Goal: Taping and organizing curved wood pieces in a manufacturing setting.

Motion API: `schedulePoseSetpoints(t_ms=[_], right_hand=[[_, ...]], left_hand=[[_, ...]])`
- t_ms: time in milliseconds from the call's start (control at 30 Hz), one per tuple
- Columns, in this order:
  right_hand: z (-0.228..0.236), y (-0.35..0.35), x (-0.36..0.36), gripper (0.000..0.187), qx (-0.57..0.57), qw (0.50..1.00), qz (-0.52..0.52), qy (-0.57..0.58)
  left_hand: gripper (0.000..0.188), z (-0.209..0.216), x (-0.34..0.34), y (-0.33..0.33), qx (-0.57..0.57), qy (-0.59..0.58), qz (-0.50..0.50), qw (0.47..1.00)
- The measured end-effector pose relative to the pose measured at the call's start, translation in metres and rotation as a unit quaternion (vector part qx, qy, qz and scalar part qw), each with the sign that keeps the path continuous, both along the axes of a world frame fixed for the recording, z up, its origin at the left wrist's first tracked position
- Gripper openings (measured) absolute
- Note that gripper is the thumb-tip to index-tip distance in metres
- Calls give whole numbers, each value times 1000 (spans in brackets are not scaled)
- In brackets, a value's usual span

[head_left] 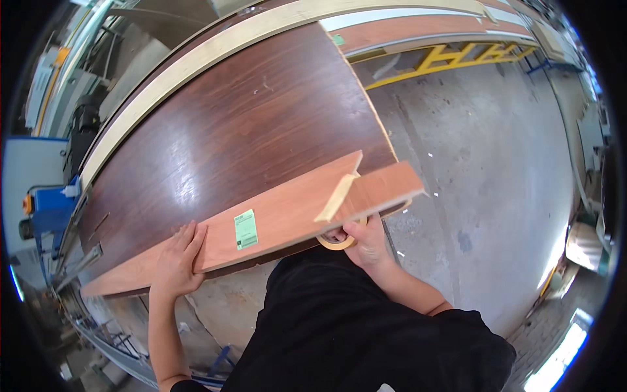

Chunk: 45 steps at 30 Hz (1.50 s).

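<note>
A long reddish-brown wooden board [281, 202] lies along the near edge of a dark brown tabletop. On it sits a green printed label [246, 229]. My left hand [177, 257] rests flat on the board left of the label, fingers stretched out. A strip of cream masking tape [337, 198] crosses the board near its right end, where a shorter reddish piece [385, 188] lies against it. Just under that end, my right hand [370, 244] grips a roll of masking tape [336, 244] at the near edge. Part of the roll is hidden beneath the wood.
The glossy dark brown tabletop [261, 98] spreads beyond the board, with a long pale wooden strip [196, 62] along its far side. A yellow metal frame [450, 59] carries more boards at the far right. Grey floor [470, 163] lies to the right; blue machinery [55, 209] stands at left.
</note>
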State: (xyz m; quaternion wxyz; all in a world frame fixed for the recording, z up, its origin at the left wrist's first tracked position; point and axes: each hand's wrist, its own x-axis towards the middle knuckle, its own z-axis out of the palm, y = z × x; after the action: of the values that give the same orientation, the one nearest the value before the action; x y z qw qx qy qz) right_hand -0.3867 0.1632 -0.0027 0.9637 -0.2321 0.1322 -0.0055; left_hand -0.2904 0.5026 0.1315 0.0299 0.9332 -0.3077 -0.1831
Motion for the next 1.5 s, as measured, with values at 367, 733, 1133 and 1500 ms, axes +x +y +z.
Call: schedulePoseSetpoints(t_ms=[367, 733, 1133, 1500], right_hand=[[43, 27, 2, 66, 22, 978, -124, 169], [59, 24, 30, 65, 60, 955, -201, 210], [65, 11, 21, 49, -17, 974, -81, 212], [81, 4, 40, 44, 80, 976, -49, 197]], left_hand=[[46, -38, 61, 11, -166, 158, 90, 969], [53, -90, 74, -53, -265, -9, -6, 964], [87, -127, 56, -181, -258, -90, -136, 952], [77, -136, 76, -189, -306, -46, -154, 939]])
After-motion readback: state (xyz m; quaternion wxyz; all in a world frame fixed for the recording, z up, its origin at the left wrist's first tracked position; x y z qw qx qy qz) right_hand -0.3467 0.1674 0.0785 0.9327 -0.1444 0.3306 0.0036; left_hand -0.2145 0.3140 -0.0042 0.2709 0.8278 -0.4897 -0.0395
